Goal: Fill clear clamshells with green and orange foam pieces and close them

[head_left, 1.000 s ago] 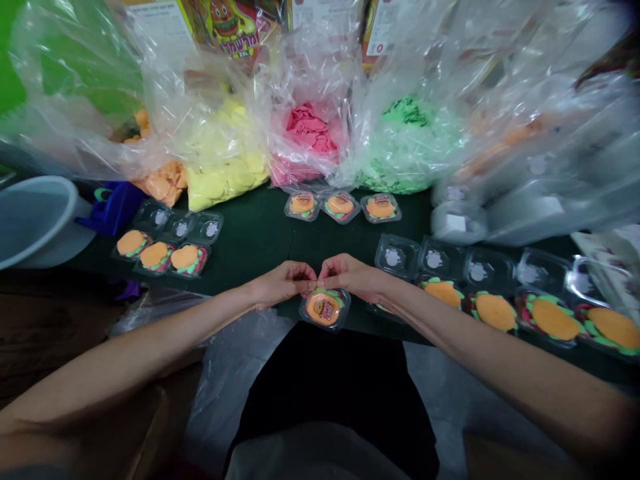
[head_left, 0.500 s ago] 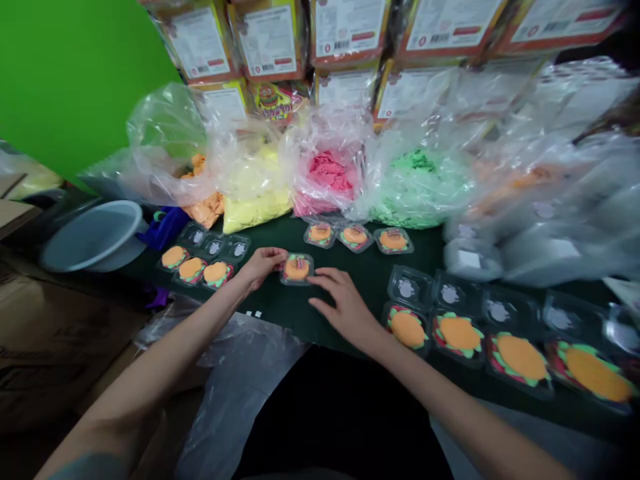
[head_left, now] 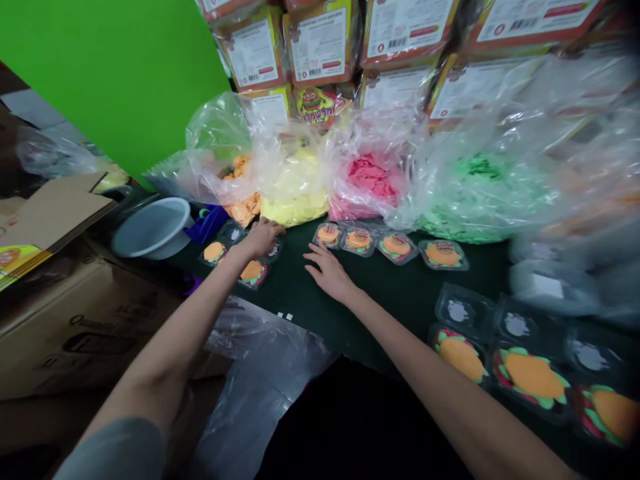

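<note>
My left hand (head_left: pixel 263 238) reaches over the open clear packs at the left, its fingers stretched out and holding nothing I can see. It partly hides the lids; my forearm covers part of a middle pack. Orange burger-shaped pieces with green and red edges fill these packs, such as the left pack (head_left: pixel 214 251) and the right pack (head_left: pixel 253 272). My right hand (head_left: pixel 329 273) is open above the dark table (head_left: pixel 295 287), its fingers spread. Just beyond its fingertips stands a closed burger pack (head_left: pixel 328 235), at the left end of a row of several closed packs (head_left: pixel 397 247).
Plastic bags of orange (head_left: pixel 243 200), yellow (head_left: pixel 297 193), pink (head_left: pixel 373 180) and green pieces (head_left: pixel 480 200) line the back, before stacked boxes (head_left: pixel 323 43). More open burger packs (head_left: pixel 533 377) stand at right. A grey basin (head_left: pixel 150 230) and a carton (head_left: pixel 100 333) are at left.
The closed burger pack that was between my hands now stands at the left end of the row. My left hand has let go and moved left to the open packs. The view has turned left.
</note>
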A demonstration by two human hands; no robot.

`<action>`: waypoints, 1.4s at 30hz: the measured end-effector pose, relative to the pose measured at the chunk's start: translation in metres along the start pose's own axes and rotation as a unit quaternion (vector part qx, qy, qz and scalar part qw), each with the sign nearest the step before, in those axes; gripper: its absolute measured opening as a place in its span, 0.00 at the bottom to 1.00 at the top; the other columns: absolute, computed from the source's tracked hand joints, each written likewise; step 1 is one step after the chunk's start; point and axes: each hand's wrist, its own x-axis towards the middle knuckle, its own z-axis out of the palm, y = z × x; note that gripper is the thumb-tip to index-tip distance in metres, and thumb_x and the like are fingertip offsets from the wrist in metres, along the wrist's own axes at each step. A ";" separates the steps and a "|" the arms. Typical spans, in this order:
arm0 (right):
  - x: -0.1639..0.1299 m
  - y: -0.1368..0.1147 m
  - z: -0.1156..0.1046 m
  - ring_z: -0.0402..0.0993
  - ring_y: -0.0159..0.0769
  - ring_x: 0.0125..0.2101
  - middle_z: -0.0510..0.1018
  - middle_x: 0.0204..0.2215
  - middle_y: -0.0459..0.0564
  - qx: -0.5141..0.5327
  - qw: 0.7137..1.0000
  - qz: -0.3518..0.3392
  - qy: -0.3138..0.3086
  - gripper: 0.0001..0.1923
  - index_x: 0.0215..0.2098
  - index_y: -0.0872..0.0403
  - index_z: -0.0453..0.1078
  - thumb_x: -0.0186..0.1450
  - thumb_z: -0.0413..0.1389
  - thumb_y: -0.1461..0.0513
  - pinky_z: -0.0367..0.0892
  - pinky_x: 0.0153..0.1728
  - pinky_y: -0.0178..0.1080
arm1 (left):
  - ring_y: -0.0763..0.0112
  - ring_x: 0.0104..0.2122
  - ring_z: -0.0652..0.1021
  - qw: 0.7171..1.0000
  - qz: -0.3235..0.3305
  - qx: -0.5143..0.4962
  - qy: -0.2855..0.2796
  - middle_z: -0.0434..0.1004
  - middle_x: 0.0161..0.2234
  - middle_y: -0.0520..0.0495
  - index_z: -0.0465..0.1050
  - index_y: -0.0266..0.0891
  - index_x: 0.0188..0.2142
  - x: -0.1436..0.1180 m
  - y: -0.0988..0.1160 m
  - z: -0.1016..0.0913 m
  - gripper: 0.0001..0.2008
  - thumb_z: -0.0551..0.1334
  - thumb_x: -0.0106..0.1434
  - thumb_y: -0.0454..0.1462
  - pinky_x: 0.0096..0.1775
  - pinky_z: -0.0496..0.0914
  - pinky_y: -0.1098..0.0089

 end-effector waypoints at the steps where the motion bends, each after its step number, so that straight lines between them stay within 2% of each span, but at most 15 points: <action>1: -0.007 -0.003 -0.003 0.59 0.50 0.69 0.71 0.64 0.60 0.005 1.000 0.005 0.005 0.16 0.52 0.54 0.77 0.67 0.56 0.68 0.52 0.69 0.57 | 0.50 0.52 0.68 0.999 0.015 0.024 -0.023 0.81 0.42 0.38 0.79 0.38 0.33 0.001 -0.007 -0.007 0.12 0.63 0.51 0.24 0.58 0.56 0.52; 4: -0.053 -0.019 -0.002 0.78 0.44 0.53 0.82 0.51 0.56 0.073 0.996 0.045 -0.008 0.13 0.50 0.52 0.77 0.70 0.54 0.61 0.68 0.58 0.51 | 0.51 0.50 0.69 0.992 0.063 0.073 -0.078 0.80 0.34 0.40 0.76 0.38 0.26 0.005 -0.013 -0.013 0.05 0.65 0.53 0.28 0.57 0.56 0.54; 5: -0.075 -0.024 0.002 0.80 0.44 0.50 0.84 0.48 0.56 0.155 0.983 0.091 -0.025 0.13 0.48 0.52 0.78 0.71 0.54 0.58 0.70 0.56 0.51 | 0.52 0.48 0.69 0.989 0.080 0.082 -0.094 0.79 0.33 0.41 0.75 0.38 0.26 0.006 -0.010 -0.012 0.04 0.64 0.56 0.30 0.56 0.56 0.55; 7: -0.123 -0.032 0.014 0.80 0.46 0.50 0.85 0.47 0.55 0.315 0.928 0.192 -0.049 0.14 0.47 0.51 0.78 0.69 0.57 0.53 0.69 0.55 0.52 | 0.57 0.44 0.72 0.982 0.112 0.088 -0.126 0.79 0.33 0.42 0.75 0.38 0.27 0.007 0.002 -0.006 0.05 0.63 0.60 0.32 0.52 0.60 0.61; 9: -0.171 -0.034 0.026 0.79 0.48 0.51 0.85 0.46 0.57 0.424 0.861 0.273 -0.062 0.18 0.45 0.52 0.79 0.66 0.61 0.48 0.68 0.56 0.53 | 0.63 0.39 0.74 0.974 0.139 0.083 -0.158 0.79 0.35 0.44 0.77 0.38 0.31 0.006 0.020 0.002 0.06 0.61 0.63 0.34 0.45 0.62 0.67; 12: -0.223 -0.028 0.036 0.78 0.49 0.55 0.83 0.50 0.59 0.524 0.776 0.350 -0.018 0.22 0.46 0.53 0.79 0.63 0.65 0.47 0.65 0.60 0.53 | 0.67 0.34 0.75 0.962 0.175 0.058 -0.201 0.79 0.35 0.47 0.77 0.39 0.36 0.000 0.056 0.018 0.08 0.59 0.67 0.36 0.38 0.62 0.71; 16: -0.250 -0.016 0.028 0.73 0.48 0.60 0.79 0.56 0.62 0.616 0.692 0.368 0.082 0.27 0.51 0.54 0.77 0.63 0.64 0.44 0.62 0.63 0.51 | 0.66 0.34 0.77 0.952 0.213 0.007 -0.219 0.80 0.34 0.46 0.77 0.38 0.37 -0.011 0.113 0.048 0.08 0.59 0.68 0.36 0.38 0.64 0.70; 20: -0.254 -0.010 0.012 0.75 0.47 0.58 0.81 0.52 0.61 0.677 0.632 0.351 0.140 0.27 0.45 0.55 0.77 0.65 0.60 0.41 0.64 0.63 0.50 | 0.61 0.37 0.78 0.952 0.225 0.022 -0.206 0.79 0.39 0.43 0.78 0.39 0.40 -0.031 0.171 0.078 0.07 0.60 0.69 0.37 0.37 0.65 0.68; 23: -0.256 -0.012 0.005 0.78 0.45 0.55 0.81 0.52 0.56 0.694 0.618 0.336 0.155 0.24 0.47 0.52 0.75 0.67 0.59 0.43 0.65 0.62 0.51 | 0.62 0.37 0.78 0.958 0.222 0.043 -0.179 0.77 0.41 0.42 0.77 0.39 0.41 -0.053 0.202 0.093 0.10 0.58 0.72 0.39 0.36 0.67 0.68; 25: -0.257 -0.015 0.004 0.78 0.44 0.54 0.80 0.55 0.53 0.704 0.614 0.325 0.147 0.24 0.51 0.50 0.74 0.67 0.58 0.43 0.66 0.61 0.51 | 0.63 0.39 0.78 0.962 0.227 0.040 -0.147 0.77 0.41 0.42 0.76 0.39 0.41 -0.069 0.214 0.101 0.11 0.56 0.73 0.39 0.38 0.68 0.68; 30: -0.258 -0.017 0.003 0.80 0.44 0.50 0.83 0.52 0.52 0.722 0.600 0.322 0.122 0.27 0.53 0.49 0.74 0.66 0.58 0.40 0.70 0.56 0.52 | 0.60 0.44 0.80 0.962 0.251 -0.055 -0.093 0.82 0.42 0.41 0.76 0.39 0.44 -0.096 0.218 0.115 0.13 0.54 0.75 0.39 0.46 0.73 0.63; 32: -0.258 -0.017 0.002 0.80 0.45 0.47 0.84 0.48 0.53 0.723 0.594 0.332 0.118 0.29 0.51 0.50 0.75 0.66 0.56 0.38 0.71 0.53 0.51 | 0.59 0.49 0.81 0.956 0.261 -0.105 -0.078 0.81 0.50 0.38 0.76 0.38 0.48 -0.103 0.215 0.113 0.13 0.53 0.75 0.37 0.51 0.74 0.60; 35: -0.257 -0.019 -0.001 0.80 0.45 0.45 0.84 0.46 0.52 0.719 0.593 0.344 0.118 0.29 0.50 0.48 0.76 0.67 0.53 0.37 0.71 0.50 0.48 | 0.60 0.57 0.78 0.942 0.280 -0.167 -0.085 0.71 0.63 0.38 0.74 0.40 0.56 -0.117 0.211 0.100 0.18 0.50 0.75 0.31 0.56 0.74 0.59; 39: -0.255 -0.022 -0.004 0.79 0.44 0.47 0.83 0.48 0.53 0.710 0.603 0.345 0.115 0.31 0.50 0.47 0.74 0.68 0.47 0.35 0.69 0.51 0.48 | 0.60 0.64 0.71 0.923 0.318 -0.185 -0.112 0.67 0.67 0.40 0.67 0.42 0.64 -0.149 0.204 0.080 0.25 0.51 0.71 0.26 0.62 0.70 0.56; 42: -0.254 -0.023 -0.007 0.77 0.44 0.48 0.81 0.51 0.54 0.715 0.606 0.333 0.104 0.37 0.52 0.47 0.73 0.68 0.41 0.33 0.68 0.53 0.50 | 0.55 0.69 0.63 0.920 0.331 -0.180 -0.104 0.64 0.68 0.40 0.60 0.43 0.69 -0.177 0.197 0.079 0.31 0.53 0.68 0.25 0.66 0.65 0.48</action>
